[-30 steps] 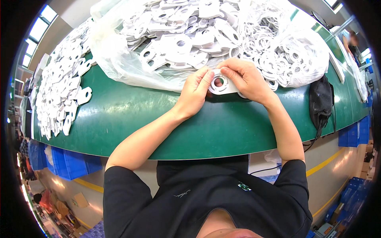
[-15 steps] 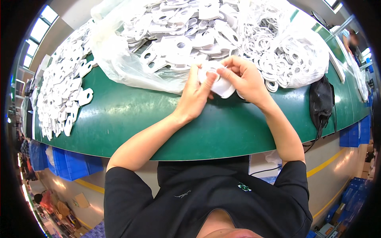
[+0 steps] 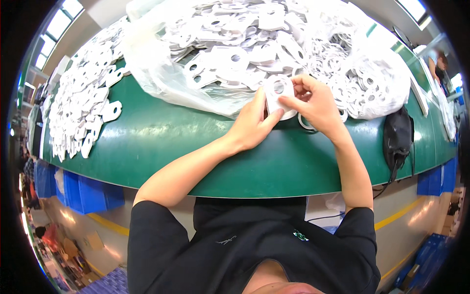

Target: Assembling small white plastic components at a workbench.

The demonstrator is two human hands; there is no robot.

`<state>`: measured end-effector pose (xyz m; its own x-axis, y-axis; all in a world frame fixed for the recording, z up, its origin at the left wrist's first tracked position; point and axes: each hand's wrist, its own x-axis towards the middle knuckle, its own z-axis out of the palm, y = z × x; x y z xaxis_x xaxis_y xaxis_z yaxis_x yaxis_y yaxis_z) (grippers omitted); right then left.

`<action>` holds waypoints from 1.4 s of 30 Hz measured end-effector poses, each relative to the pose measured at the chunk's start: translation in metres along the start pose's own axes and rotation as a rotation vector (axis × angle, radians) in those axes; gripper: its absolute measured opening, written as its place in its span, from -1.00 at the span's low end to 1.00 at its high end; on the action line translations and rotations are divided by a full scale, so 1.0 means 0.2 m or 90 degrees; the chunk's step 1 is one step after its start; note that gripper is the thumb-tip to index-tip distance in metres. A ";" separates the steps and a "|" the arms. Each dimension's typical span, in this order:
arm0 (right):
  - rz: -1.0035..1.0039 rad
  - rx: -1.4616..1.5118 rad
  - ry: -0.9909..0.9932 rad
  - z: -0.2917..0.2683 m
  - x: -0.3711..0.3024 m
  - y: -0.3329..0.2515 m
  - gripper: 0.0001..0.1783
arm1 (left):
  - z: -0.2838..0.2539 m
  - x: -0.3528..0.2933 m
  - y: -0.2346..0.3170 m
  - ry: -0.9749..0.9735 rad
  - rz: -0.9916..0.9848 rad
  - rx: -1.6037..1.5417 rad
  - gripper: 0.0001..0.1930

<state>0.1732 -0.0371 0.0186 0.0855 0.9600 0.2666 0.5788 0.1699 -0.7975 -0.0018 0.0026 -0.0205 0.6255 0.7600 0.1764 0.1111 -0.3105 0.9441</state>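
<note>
Both hands hold one white plastic part, a rounded plate with a round hole near its far end. My left hand closes on its left side, thumb at the near edge. My right hand pinches the right edge between thumb and curled fingers. A white ring lies on the table just below the right hand, partly covered by it. Beyond my hands, many similar white plates are heaped on a clear plastic bag. White rings fill another clear bag to the right.
At the left of the green table spreads a loose heap of white holed plates. A black mesh pouch with a strap lies near the right edge. Blue bins stand below the table at left, and another person is far right.
The white part has turned so its hole now faces up at the far end. Both hands have shifted slightly right, and the ring under the right hand shows more.
</note>
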 end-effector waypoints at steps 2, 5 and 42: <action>-0.057 0.041 -0.012 -0.01 0.01 0.00 -0.82 | -0.02 -0.01 0.01 0.005 -0.012 -0.080 -0.57; -0.009 -0.058 0.021 -0.01 0.00 0.01 -0.83 | -0.05 0.01 0.02 -0.062 -0.063 -0.180 -0.56; -0.025 -0.340 0.110 -0.41 0.03 0.10 -0.72 | -0.35 0.17 0.13 0.286 0.159 0.601 -0.47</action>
<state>0.2514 -0.0463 0.0485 0.1612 0.8975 0.4106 0.9107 0.0251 -0.4123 -0.0324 0.0603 0.0291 0.3938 0.6940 0.6027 0.6911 -0.6559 0.3037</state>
